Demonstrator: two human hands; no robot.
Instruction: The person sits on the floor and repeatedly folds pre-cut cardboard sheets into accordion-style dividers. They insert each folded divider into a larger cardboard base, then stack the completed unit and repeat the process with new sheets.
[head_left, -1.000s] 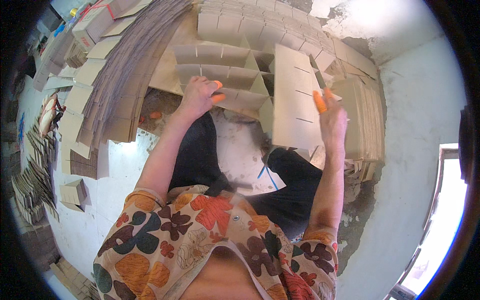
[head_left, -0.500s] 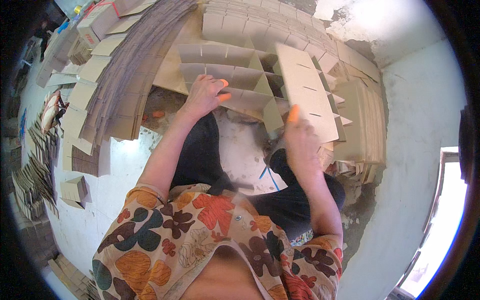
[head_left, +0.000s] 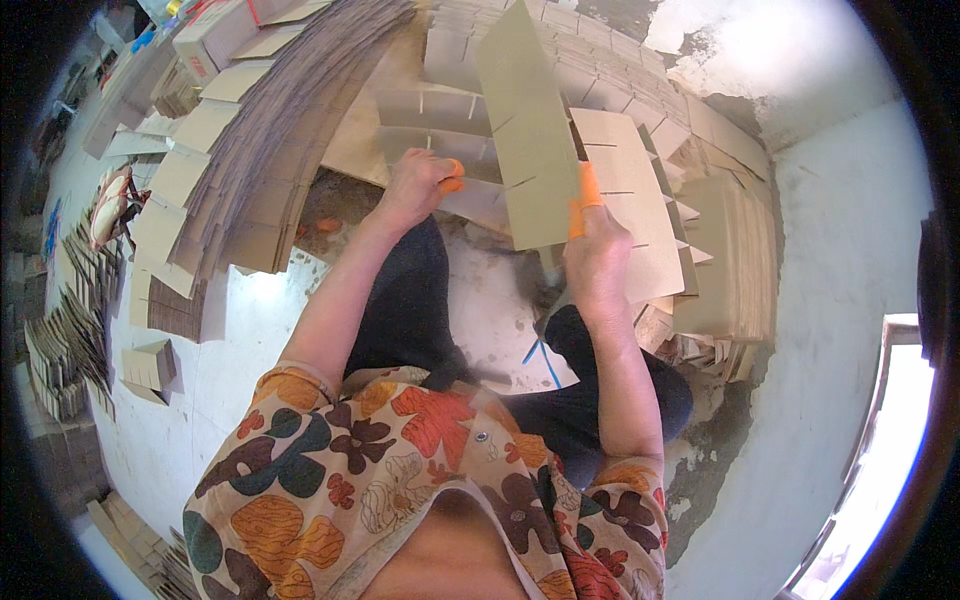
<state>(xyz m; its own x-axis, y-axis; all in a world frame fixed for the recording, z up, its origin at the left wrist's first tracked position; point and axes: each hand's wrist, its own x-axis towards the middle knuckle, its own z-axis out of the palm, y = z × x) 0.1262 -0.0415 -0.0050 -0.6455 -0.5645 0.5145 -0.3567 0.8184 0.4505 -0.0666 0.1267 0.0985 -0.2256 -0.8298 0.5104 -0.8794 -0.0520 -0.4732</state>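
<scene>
My right hand (head_left: 600, 255), orange covers on its fingertips, grips the lower edge of a slotted cardboard strip (head_left: 520, 130) that stands tilted upright. Just right of it, a second pale slotted strip (head_left: 640, 215) lies over the right part of a cardboard divider grid (head_left: 445, 112). My left hand (head_left: 412, 188) is closed at the grid's near left side, its orange-covered thumb and finger pinched at the top edge of the nearest divider. The raised strip hides much of the grid's middle.
Long rows of stacked cardboard strips (head_left: 265, 150) curve along the left. More slotted pieces (head_left: 600, 65) stand at the back, and a cardboard stack (head_left: 730, 260) leans near the right wall (head_left: 850, 250). A small folded cardboard piece (head_left: 150, 367) sits on the floor at left.
My right hand now holds up a slotted strip, swung leftward over the grid; the pale strip stays at right. My left hand's thumb and finger have closed together.
</scene>
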